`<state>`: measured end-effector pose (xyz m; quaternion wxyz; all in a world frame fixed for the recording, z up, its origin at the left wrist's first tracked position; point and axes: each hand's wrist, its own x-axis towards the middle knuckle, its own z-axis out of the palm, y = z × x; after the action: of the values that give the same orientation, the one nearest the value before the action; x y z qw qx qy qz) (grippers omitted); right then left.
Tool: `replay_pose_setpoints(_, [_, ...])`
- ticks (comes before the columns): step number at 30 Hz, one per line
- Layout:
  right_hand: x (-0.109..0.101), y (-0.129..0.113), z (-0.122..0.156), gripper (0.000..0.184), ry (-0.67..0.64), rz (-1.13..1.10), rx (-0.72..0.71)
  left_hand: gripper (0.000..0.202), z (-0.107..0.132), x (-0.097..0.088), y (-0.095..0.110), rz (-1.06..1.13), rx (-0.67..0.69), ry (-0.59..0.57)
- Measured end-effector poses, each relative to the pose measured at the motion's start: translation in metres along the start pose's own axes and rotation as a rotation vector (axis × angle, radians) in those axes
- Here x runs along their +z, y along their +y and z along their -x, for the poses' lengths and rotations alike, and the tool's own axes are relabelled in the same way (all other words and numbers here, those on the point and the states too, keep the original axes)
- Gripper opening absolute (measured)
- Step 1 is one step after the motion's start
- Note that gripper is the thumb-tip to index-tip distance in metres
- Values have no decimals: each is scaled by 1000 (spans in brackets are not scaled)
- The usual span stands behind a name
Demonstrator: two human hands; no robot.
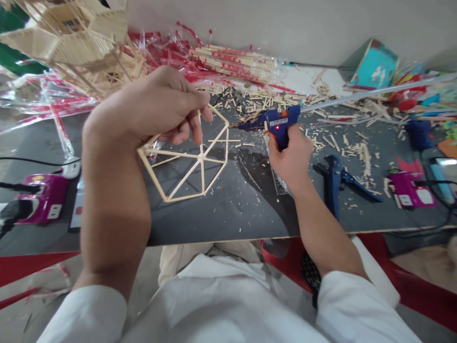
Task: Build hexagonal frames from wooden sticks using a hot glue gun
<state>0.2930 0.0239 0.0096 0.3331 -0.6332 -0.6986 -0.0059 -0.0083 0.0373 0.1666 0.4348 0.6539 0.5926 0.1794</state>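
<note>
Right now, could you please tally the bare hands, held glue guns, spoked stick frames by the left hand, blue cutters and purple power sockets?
Bare hands: 2 (left hand, right hand)
Held glue gun: 1
Spoked stick frame: 1
Blue cutter: 1
Purple power sockets: 2 (left socket, right socket)
Total: 7

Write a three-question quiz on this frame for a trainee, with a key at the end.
1. Which hand grips the blue glue gun?
2. True or false: the glue gun's nozzle points away from the wooden-stick frame.
3. Which tool lies on the gray table, beside the right forearm?
A) a claw hammer
B) a blue hand cutter
C) a yellow tape measure

Key:
1. The right hand.
2. False; it points toward a corner of the frame's rim.
3. B.
</note>
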Motion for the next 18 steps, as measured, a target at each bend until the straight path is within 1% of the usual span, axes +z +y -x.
replay_pose_setpoints(8, [1,2,0,29,24,8,-17,33,0,2,3,4,-2,3])
replay_pose_setpoints(13, [1,1,0,30,20,6,-10,36,-1,0,-3,-6,16,-21])
replay_pose_setpoints(16, [0,0,-1,32,49,12,-2,37,-3,-1,-7,-7,29,-35])
replay_pose_setpoints(18, [-1,2,-3,35,84,20,23,36,-3,-2,-8,0,61,-58])
